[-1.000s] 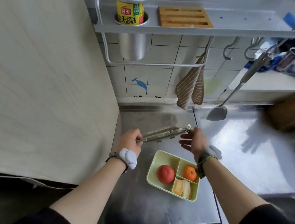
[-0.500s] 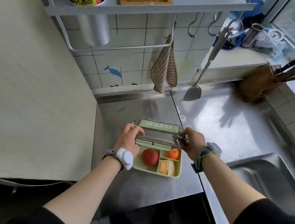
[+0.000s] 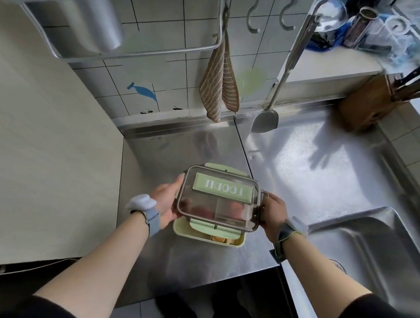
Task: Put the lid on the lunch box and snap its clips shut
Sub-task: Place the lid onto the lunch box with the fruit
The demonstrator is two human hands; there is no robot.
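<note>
Your left hand (image 3: 166,201) and right hand (image 3: 273,214) grip the short ends of the smoky clear plastic lid (image 3: 218,199), rounded rectangle with a pale green label, held over the pale green lunch box (image 3: 182,230) near the front edge of the brushed steel counter (image 3: 192,261), its near rim uncovered.

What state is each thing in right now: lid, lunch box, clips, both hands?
lid: held level over the box, shifted toward the far side, not seated
lunch box: on the counter, near edge uncovered, food showing
clips: green flaps unlatched
left hand: grip on the lid's left edge
right hand: grip on the lid's right edge
</note>
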